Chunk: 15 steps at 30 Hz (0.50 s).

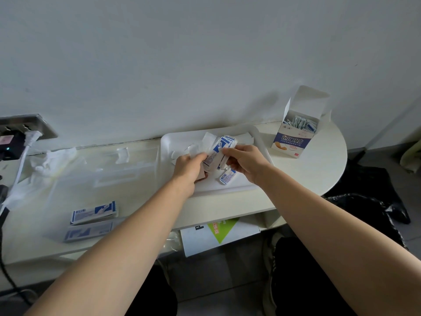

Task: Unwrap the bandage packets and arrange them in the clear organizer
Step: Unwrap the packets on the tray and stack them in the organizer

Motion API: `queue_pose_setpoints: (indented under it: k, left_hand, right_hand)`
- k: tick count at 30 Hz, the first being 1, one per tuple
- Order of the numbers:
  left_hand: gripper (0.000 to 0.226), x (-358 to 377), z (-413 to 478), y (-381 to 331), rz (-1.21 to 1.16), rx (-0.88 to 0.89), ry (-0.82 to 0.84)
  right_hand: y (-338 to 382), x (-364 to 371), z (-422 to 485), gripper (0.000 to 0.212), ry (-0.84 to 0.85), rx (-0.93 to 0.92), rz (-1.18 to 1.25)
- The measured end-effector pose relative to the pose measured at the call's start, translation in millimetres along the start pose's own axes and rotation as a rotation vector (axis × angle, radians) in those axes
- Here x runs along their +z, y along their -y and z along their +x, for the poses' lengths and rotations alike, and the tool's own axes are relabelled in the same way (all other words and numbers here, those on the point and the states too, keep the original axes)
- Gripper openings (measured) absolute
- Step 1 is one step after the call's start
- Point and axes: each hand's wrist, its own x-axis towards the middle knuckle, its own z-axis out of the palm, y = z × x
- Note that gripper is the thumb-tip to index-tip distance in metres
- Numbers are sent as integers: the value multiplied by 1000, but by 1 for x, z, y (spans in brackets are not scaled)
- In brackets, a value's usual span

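Observation:
Over a white tray (245, 187), my left hand (188, 166) and my right hand (245, 161) both pinch a white-and-blue bandage packet (216, 153) between them. Torn white wrapper pieces (206, 141) lie on the tray behind the hands. One loose packet (227, 176) rests on the tray under my right hand. A tan bandage (201, 175) peeks out below my left hand. The clear organizer (123, 169) sits on the table to the left of the tray. Two packets (94, 212) lie near the table's front left.
An open bandage box (296, 135) with several packets stands at the table's right end. A crumpled clear bag (49, 165) lies at the left, beside a wall socket with a white plug (32, 135) and cables. Papers (218, 233) sit on a shelf under the table.

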Motion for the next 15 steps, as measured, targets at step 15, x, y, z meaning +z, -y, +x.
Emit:
queue_pose_setpoints:
  k: [15]
  left_hand:
    - [37,-8,-9,-13,-278,-443,506]
  right_hand:
    - [2,-14,2,6,50,58,179]
